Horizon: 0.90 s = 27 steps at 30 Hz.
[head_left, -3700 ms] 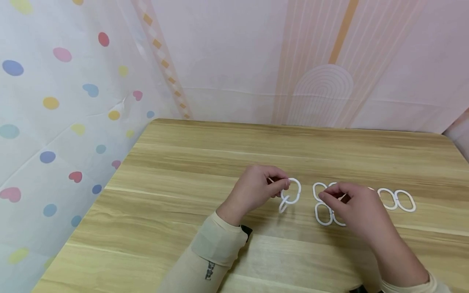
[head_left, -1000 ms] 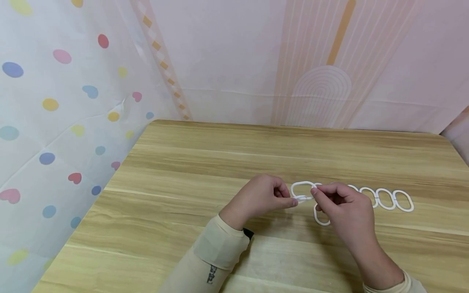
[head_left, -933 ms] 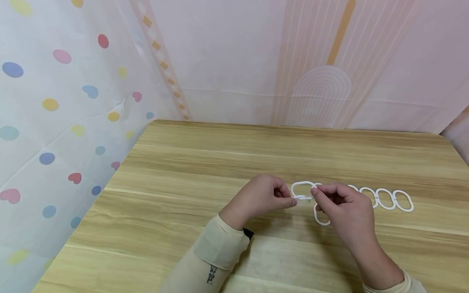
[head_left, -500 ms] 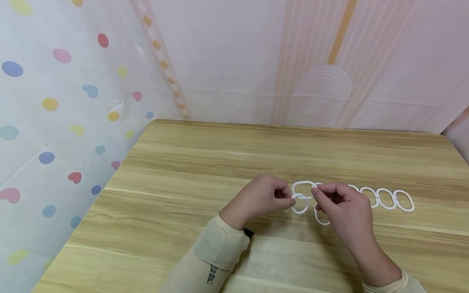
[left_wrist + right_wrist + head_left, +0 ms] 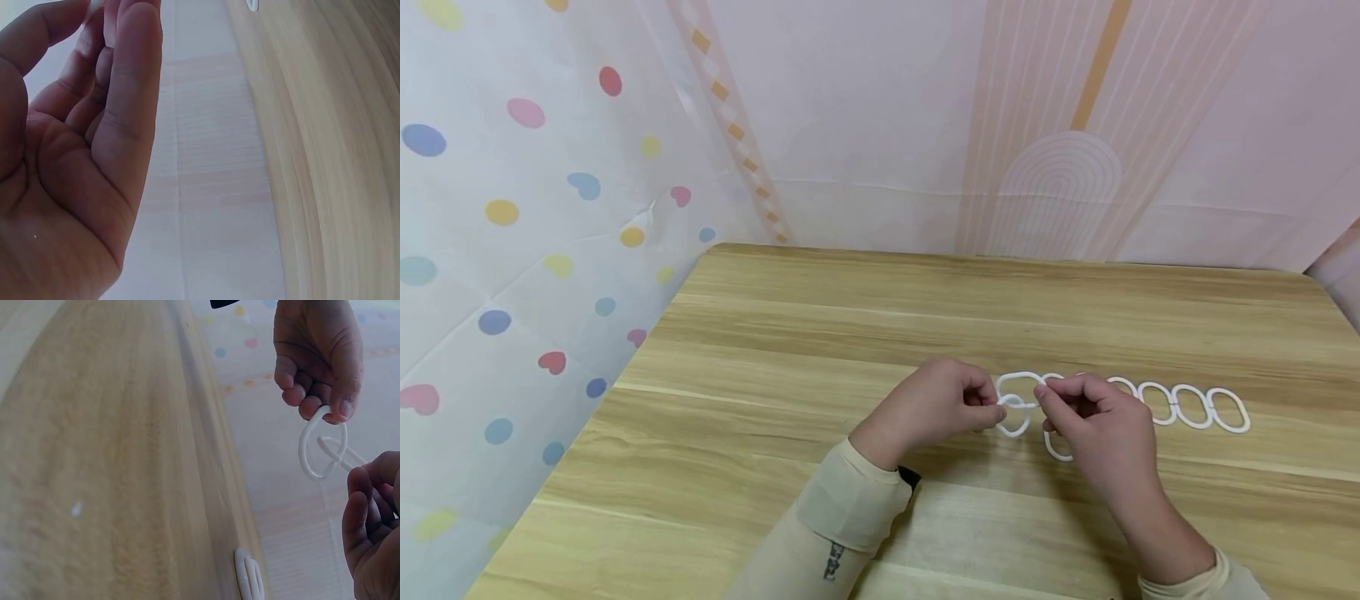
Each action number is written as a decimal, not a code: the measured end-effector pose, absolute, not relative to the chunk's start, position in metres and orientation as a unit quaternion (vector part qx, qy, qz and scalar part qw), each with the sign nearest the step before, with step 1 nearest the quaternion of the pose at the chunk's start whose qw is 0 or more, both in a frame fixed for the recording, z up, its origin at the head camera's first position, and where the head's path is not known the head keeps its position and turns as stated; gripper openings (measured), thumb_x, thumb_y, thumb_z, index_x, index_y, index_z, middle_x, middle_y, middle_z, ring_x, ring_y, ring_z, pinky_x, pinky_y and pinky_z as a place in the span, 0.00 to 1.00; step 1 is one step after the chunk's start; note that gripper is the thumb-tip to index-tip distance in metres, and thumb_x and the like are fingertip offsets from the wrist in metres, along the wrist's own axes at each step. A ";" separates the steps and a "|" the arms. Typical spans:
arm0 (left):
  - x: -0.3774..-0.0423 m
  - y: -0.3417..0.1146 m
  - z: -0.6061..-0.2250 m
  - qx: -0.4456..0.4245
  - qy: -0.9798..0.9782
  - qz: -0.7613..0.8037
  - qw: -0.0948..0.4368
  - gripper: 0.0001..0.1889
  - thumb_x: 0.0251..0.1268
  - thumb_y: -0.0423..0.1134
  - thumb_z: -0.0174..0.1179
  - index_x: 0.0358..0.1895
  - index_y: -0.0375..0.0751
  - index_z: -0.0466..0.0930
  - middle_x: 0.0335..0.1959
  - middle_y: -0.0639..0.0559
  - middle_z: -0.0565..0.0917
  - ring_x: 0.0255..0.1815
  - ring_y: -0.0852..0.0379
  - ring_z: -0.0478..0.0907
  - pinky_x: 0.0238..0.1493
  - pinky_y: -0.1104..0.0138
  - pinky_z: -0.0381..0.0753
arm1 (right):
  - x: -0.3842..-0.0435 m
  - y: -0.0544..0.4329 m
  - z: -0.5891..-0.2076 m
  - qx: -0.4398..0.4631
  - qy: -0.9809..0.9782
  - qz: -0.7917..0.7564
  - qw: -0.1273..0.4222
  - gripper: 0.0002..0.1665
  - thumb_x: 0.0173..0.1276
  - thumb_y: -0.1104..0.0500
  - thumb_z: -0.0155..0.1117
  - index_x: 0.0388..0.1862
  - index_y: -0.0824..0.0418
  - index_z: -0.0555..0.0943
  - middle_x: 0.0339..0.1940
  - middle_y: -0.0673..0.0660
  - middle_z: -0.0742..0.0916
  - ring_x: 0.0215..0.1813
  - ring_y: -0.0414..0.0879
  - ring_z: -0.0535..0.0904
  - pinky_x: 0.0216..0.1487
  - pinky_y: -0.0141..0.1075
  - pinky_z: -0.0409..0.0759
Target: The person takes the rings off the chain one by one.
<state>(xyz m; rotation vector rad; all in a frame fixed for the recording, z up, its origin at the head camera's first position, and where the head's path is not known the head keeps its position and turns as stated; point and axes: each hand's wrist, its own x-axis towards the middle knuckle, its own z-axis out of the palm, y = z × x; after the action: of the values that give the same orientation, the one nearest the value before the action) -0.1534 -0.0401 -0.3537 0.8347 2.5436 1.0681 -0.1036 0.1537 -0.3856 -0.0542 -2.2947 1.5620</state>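
Two white oval plastic links hang interlocked between the hands above the wooden table. My left hand (image 5: pixel 936 408) pinches the lower link (image 5: pixel 1017 435) between thumb and fingertips. My right hand (image 5: pixel 1105 433) pinches the right end of the upper link (image 5: pixel 1018 375). Seen from the right wrist, the left-hand link (image 5: pixel 303 450) loops through the right-hand link (image 5: pixel 353 459), whose near end the right fingers cover. The left wrist view shows the left palm and curled fingers, with just a sliver of white at the fingertips.
On the wooden table (image 5: pixel 850 317), a row of white links (image 5: pixel 1227 411) extends right from behind the right hand. Another link (image 5: pixel 1054 454) lies below the row's left end, partly hidden by that hand. A patterned cloth (image 5: pixel 880 125) hangs behind the table.
Earlier the left hand alone held both links, the right hand over the row. Then the right hand took the upper link. Within the last second the lower link swung from edge-on to hanging.
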 end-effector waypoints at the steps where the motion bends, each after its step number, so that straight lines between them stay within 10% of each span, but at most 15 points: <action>1: -0.153 -0.040 -0.354 0.289 0.874 0.369 0.131 0.10 0.64 0.37 0.68 0.23 0.48 0.81 0.17 0.63 0.76 0.21 0.66 0.67 0.25 0.73 0.67 | -0.104 0.154 -0.386 -0.019 -0.813 0.553 0.181 0.02 0.63 0.67 0.73 0.32 0.67 0.87 0.24 0.41 0.86 0.21 0.37 0.81 0.24 0.26 0.79; 27: -0.152 -0.038 -0.355 0.371 0.854 0.326 0.161 0.12 0.64 0.34 0.66 0.22 0.48 0.80 0.19 0.65 0.72 0.23 0.68 0.66 0.27 0.76 0.67 | -0.103 0.149 -0.392 -0.006 -0.834 0.520 0.186 0.04 0.63 0.69 0.72 0.29 0.64 0.85 0.25 0.53 0.86 0.20 0.37 0.81 0.21 0.26 0.77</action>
<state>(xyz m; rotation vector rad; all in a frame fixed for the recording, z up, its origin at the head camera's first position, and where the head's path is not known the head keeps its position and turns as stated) -0.1519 -0.0381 -0.3545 1.0598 2.4394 0.9312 -0.1034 0.1487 -0.3924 -0.0183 -2.3497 1.4636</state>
